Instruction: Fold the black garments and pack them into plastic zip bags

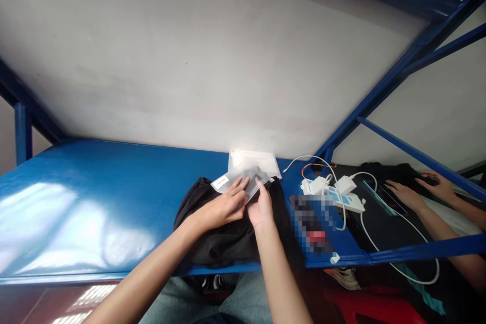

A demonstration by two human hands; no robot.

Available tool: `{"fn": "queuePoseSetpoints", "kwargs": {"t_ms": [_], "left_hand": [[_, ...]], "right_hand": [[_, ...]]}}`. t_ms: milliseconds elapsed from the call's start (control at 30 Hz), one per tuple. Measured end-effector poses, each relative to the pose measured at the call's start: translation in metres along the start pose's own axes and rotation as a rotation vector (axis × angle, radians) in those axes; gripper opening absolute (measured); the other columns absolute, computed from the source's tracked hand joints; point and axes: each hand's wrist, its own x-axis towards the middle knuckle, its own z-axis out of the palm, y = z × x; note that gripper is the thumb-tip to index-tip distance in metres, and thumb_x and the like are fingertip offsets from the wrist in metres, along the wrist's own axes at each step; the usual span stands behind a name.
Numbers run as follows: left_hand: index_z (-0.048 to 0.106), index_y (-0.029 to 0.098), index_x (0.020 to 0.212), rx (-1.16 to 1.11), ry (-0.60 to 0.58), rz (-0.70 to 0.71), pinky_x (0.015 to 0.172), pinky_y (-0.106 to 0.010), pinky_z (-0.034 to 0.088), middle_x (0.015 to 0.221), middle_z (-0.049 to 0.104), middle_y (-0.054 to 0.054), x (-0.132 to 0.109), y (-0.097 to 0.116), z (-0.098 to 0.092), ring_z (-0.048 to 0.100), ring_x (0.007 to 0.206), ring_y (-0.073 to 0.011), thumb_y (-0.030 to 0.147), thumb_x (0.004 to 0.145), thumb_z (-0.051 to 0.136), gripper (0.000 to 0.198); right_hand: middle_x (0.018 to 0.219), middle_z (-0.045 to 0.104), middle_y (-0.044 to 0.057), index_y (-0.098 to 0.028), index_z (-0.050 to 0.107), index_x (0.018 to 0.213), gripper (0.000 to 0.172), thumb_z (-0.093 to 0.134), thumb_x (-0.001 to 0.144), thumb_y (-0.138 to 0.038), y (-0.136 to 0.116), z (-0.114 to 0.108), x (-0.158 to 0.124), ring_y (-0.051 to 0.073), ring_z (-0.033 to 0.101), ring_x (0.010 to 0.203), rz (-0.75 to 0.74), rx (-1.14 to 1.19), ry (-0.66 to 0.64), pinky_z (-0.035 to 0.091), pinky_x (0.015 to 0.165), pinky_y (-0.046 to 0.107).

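A clear plastic bag [248, 171] with a small white label at its left corner lies tilted between my two hands, above a bundle of black cloth [224, 248]. My left hand [230, 203] is on the bag's near left part, with two fingers stretched over the film and the others bent in at its edge. My right hand [261, 206] grips the near right edge, its thumb on top and its other fingers mostly hidden. Something dark shows through the film, too unclear to name. Behind it, a second whitish plastic packet [271, 162] lies against the wall.
On the blue table [125, 177], a white power strip [345, 200] with plugged-in chargers and white cables stands to the right. A pixelated patch [313, 225] covers something nearby. Beyond the blue frame bar, another person's hands [406, 195] rest near a phone.
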Motion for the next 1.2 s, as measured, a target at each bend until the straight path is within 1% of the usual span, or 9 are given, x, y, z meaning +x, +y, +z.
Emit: {"fn": "queuePoseSetpoints", "kwargs": {"t_ms": [133,300,400,500,567,667,800,933,1200], "left_hand": [[0.055,0.019,0.100,-0.005,-0.021,-0.004,0.127,-0.049,0.034,0.170,0.026,-0.014,-0.001,0.001,-0.002,0.008,0.159,-0.0279,0.010,0.094,0.053,0.011],[0.057,0.021,0.098,0.027,-0.023,0.052,0.126,-0.049,0.035,0.165,0.038,-0.011,-0.002,0.002,-0.003,0.015,0.159,-0.0267,0.007,0.092,0.051,0.016],[0.058,0.020,0.096,0.094,0.004,0.025,0.122,-0.048,0.040,0.167,0.035,-0.012,-0.002,0.000,0.000,0.020,0.158,-0.0300,0.012,0.092,0.055,0.010],[0.061,0.017,0.116,0.257,0.136,-0.128,0.118,-0.058,0.042,0.171,0.022,-0.015,-0.002,-0.004,0.006,0.020,0.157,-0.0396,0.029,0.091,0.065,0.028],[0.053,0.020,0.141,0.377,0.187,-0.203,0.118,-0.073,0.030,0.172,0.020,-0.014,-0.002,-0.006,0.011,0.015,0.157,-0.0459,0.039,0.093,0.064,0.053],[0.032,0.032,0.160,0.426,0.106,-0.192,0.114,-0.085,0.015,0.170,0.026,-0.008,0.000,-0.007,0.016,0.013,0.157,-0.0458,0.036,0.103,0.049,0.060],[0.026,0.028,0.163,0.364,0.078,-0.126,0.118,-0.072,0.032,0.171,0.025,-0.009,0.002,-0.009,0.015,0.010,0.158,-0.0403,0.034,0.107,0.041,0.058],[0.034,0.016,0.159,0.371,0.132,0.023,0.128,-0.055,0.029,0.164,0.040,-0.014,0.004,-0.012,0.014,0.017,0.158,-0.0296,0.020,0.107,0.041,0.052],[0.043,0.022,0.154,0.312,0.145,0.039,0.125,-0.050,0.037,0.164,0.040,-0.011,0.003,-0.017,0.016,0.023,0.157,-0.0280,0.018,0.104,0.049,0.051]], "right_hand": [[0.104,0.080,0.006,-0.019,0.075,0.102,0.026,0.063,0.091,-0.040,-0.013,0.001,0.001,0.024,0.074,0.107,0.133,0.010,-0.035,0.060,0.097,0.041],[0.094,0.080,0.004,-0.019,0.074,0.097,0.019,0.062,0.093,-0.033,-0.015,0.002,0.007,0.019,0.075,0.097,0.186,0.014,-0.063,0.061,0.094,0.034],[0.093,0.080,0.004,-0.018,0.074,0.097,0.012,0.069,0.087,-0.023,-0.011,0.003,0.006,0.019,0.075,0.093,0.169,-0.005,-0.083,0.060,0.093,0.033],[0.098,0.080,0.004,-0.017,0.074,0.103,0.020,0.072,0.083,-0.018,-0.011,0.003,0.002,0.020,0.075,0.095,0.129,-0.002,-0.098,0.060,0.095,0.035],[0.102,0.080,0.004,-0.019,0.073,0.105,0.020,0.070,0.085,-0.020,-0.012,0.004,0.000,0.020,0.075,0.100,0.096,0.020,-0.095,0.059,0.099,0.038],[0.107,0.080,0.004,-0.021,0.073,0.108,0.022,0.063,0.090,-0.027,-0.010,0.005,-0.003,0.020,0.072,0.111,0.035,0.072,-0.071,0.055,0.106,0.039],[0.110,0.080,0.004,-0.021,0.073,0.110,0.026,0.063,0.088,-0.028,-0.005,0.007,-0.003,0.021,0.072,0.111,0.006,0.115,-0.041,0.053,0.109,0.042],[0.102,0.081,0.003,-0.020,0.073,0.100,0.019,0.063,0.085,-0.026,-0.005,0.010,0.003,0.020,0.074,0.106,0.001,0.119,-0.052,0.051,0.110,0.040],[0.109,0.080,0.005,-0.020,0.073,0.103,0.029,0.061,0.088,-0.041,-0.010,0.014,0.014,0.022,0.071,0.113,-0.051,0.076,-0.072,0.050,0.111,0.043]]}}
